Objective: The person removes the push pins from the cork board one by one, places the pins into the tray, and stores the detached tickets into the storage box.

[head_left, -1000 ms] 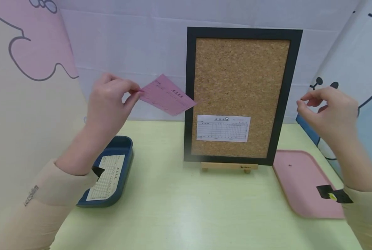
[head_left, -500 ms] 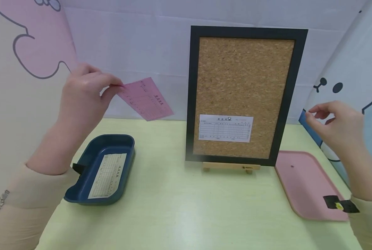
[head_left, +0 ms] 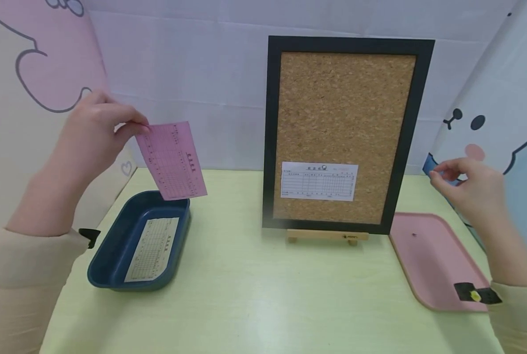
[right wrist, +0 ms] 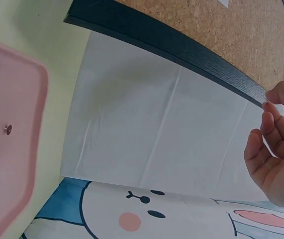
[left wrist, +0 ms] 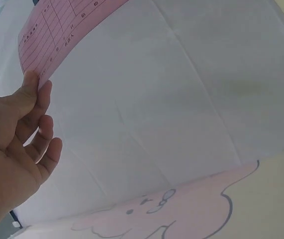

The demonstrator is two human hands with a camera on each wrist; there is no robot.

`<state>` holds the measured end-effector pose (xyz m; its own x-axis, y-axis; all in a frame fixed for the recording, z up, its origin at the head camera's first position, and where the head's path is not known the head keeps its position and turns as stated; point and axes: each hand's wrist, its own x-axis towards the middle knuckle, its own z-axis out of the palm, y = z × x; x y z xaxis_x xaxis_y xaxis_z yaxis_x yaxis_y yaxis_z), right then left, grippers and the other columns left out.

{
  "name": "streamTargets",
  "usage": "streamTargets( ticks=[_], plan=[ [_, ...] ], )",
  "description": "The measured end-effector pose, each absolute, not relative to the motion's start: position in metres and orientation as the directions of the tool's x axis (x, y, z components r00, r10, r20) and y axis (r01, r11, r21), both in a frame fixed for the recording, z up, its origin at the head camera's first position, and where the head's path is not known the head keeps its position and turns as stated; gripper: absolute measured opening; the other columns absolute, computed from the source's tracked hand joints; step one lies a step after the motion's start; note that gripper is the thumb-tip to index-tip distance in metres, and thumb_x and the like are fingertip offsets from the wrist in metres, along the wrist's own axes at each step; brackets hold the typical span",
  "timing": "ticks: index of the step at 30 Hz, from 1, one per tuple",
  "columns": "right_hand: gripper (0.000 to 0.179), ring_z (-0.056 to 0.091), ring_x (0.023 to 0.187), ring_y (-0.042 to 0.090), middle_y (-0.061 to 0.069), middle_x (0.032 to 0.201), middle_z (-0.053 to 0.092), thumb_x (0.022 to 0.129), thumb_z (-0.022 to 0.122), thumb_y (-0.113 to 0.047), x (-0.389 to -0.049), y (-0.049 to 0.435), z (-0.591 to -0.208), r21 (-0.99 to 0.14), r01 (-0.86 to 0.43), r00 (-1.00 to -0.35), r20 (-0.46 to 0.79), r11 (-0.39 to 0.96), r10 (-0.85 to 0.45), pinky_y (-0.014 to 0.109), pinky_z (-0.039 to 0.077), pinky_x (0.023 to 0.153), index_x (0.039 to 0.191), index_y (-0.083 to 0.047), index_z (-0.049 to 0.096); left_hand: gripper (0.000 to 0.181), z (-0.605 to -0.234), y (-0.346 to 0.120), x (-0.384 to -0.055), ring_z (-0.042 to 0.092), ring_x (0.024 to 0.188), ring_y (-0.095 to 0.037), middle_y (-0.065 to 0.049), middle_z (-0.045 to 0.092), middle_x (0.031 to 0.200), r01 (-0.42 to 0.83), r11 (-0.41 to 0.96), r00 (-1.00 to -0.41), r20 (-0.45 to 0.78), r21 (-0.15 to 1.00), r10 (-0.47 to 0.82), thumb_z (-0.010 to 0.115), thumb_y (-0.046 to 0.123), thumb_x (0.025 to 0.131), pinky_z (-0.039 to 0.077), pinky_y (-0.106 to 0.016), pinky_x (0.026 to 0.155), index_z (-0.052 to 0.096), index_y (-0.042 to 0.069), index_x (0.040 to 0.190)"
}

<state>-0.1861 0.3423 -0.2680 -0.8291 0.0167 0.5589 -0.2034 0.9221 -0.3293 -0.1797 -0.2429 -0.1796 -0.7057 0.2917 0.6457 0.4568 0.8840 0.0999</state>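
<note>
1 pink slip (head_left: 172, 160), L fingers (head_left: 132, 117) pinch cnr (wide gap to corkbd (head_left: 343, 108)).

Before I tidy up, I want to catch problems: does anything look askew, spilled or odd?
Nothing looks spilled or damaged. A tack lying loose in the pink tray could be overlooked. The pink slip hangs askew, its print sideways, since the left hand pinches it near one corner.
</note>
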Motion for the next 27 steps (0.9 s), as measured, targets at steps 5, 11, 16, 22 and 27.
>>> streamTargets(
  ticks=[5, 11, 16, 22, 27],
  plan=[
    [0.020, 0.034, 0.065, -0.012, 0.014, 0.078, 0.061, 0.086, 0.064, -0.022, -0.186, 0.351, -0.277, -0.354, -0.179, -0.850, 0.525, 0.918, 0.037, 0.011, 0.030, 0.056, 0.090, -0.002, 0.066, 0.013, -0.185, -0.258, -0.187, 0.037, 0.081, -0.026, -0.016, 0.055, 0.083, 0.364, 0.921, -0.825, 0.507, 0.135, 0.251, 0.068, -0.002, 0.083, 0.028, -0.034, 0.063, 0.071, 0.001, 0.096],
    [0.025, 0.037, 0.068, 0.001, 0.010, 0.079, 0.059, 0.088, 0.062, -0.030, -0.185, 0.358, -0.286, -0.382, -0.106, -0.898, 0.434, 0.918, 0.076, 0.017, 0.030, 0.054, 0.092, -0.005, 0.065, 0.016, -0.195, -0.275, -0.200, 0.041, 0.086, -0.028, -0.017, 0.059, 0.090, 0.311, 0.937, -0.895, 0.380, 0.156, 0.234, 0.066, 0.000, 0.085, 0.035, -0.038, 0.065, 0.070, 0.000, 0.100],
    [0.033, 0.041, 0.077, 0.018, 0.012, 0.085, 0.058, 0.091, 0.058, -0.037, -0.187, 0.363, -0.297, -0.397, -0.022, -0.933, 0.337, 0.918, 0.124, 0.020, 0.033, 0.054, 0.097, -0.005, 0.062, 0.016, -0.207, -0.290, -0.212, 0.043, 0.086, -0.030, -0.018, 0.058, 0.091, 0.283, 0.946, -0.932, 0.278, 0.158, 0.233, 0.063, 0.001, 0.088, 0.035, -0.038, 0.064, 0.070, 0.000, 0.102],
    [0.035, 0.041, 0.080, 0.022, 0.013, 0.085, 0.057, 0.091, 0.057, -0.038, -0.190, 0.369, -0.312, -0.426, 0.007, -0.946, 0.291, 0.905, 0.144, 0.020, 0.034, 0.053, 0.098, -0.004, 0.063, 0.014, -0.224, -0.305, -0.225, 0.051, 0.077, -0.028, -0.018, 0.066, 0.090, 0.267, 0.951, -0.956, 0.167, 0.158, 0.241, 0.063, 0.003, 0.088, 0.037, -0.038, 0.062, 0.070, 0.001, 0.101],
    [0.037, 0.041, 0.080, 0.023, 0.014, 0.086, 0.056, 0.092, 0.056, -0.038, -0.192, 0.373, -0.324, -0.448, 0.029, -0.960, 0.236, 0.894, 0.149, 0.023, 0.035, 0.052, 0.100, -0.002, 0.062, 0.016, -0.242, -0.316, -0.233, 0.055, 0.082, -0.032, -0.020, 0.066, 0.092, 0.229, 0.953, -0.973, 0.065, 0.200, 0.220, 0.061, 0.006, 0.091, 0.045, -0.047, 0.072, 0.068, -0.001, 0.103]
  ],
)
